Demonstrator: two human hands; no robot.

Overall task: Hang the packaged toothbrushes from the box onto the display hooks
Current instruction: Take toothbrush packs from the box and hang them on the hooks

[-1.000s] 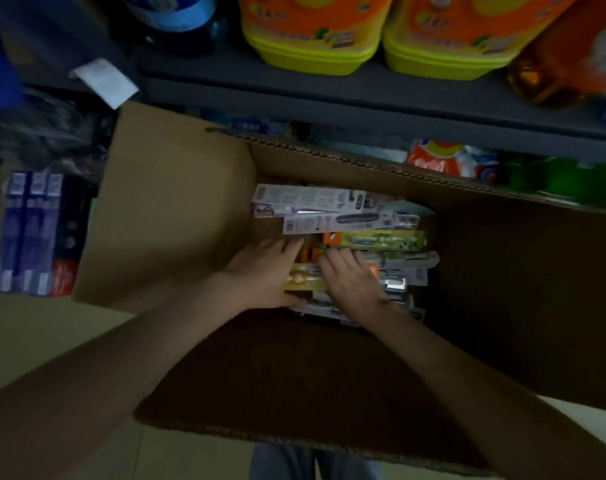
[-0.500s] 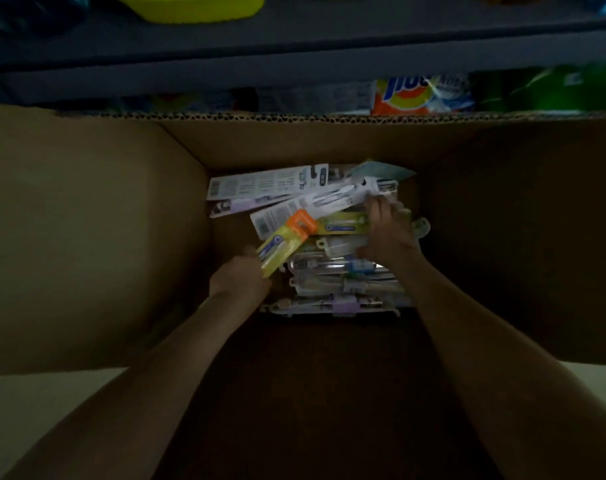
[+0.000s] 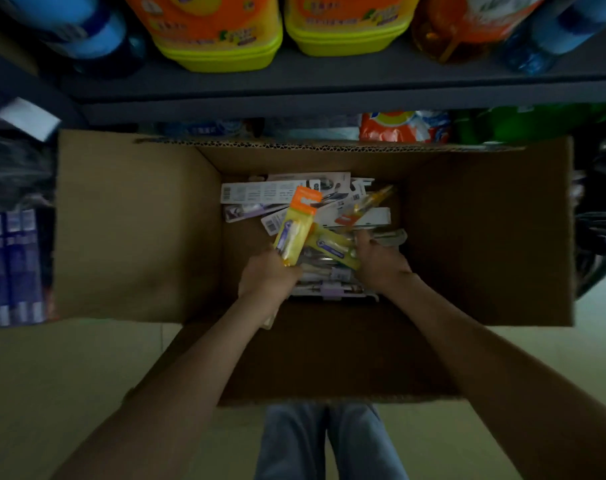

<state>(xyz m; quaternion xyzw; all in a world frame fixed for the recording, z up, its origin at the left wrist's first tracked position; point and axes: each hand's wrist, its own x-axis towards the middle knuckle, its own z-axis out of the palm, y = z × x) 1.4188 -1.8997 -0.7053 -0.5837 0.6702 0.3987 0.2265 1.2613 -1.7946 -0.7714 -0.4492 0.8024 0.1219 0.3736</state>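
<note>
Head view: yellow toothbrush pack (image 3: 296,233) w/ orange top is gripped at its lower end by left hand (image 3: 268,277), raised over the pile (image 3: 332,289) in the box (image 3: 138,220). Second yellow pack (image 3: 332,251) is held by right hand (image 3: 381,263), fingers curled, at box centre.

The box (image 3: 138,220) stands on the floor (image 3: 69,375) before the shelf (image 3: 329,88). Inside it (toward the far wall) lie the toothbrush packs (image 3: 260,194), with the left hand (image 3: 266,277) and right hand (image 3: 379,259) among them.
</note>
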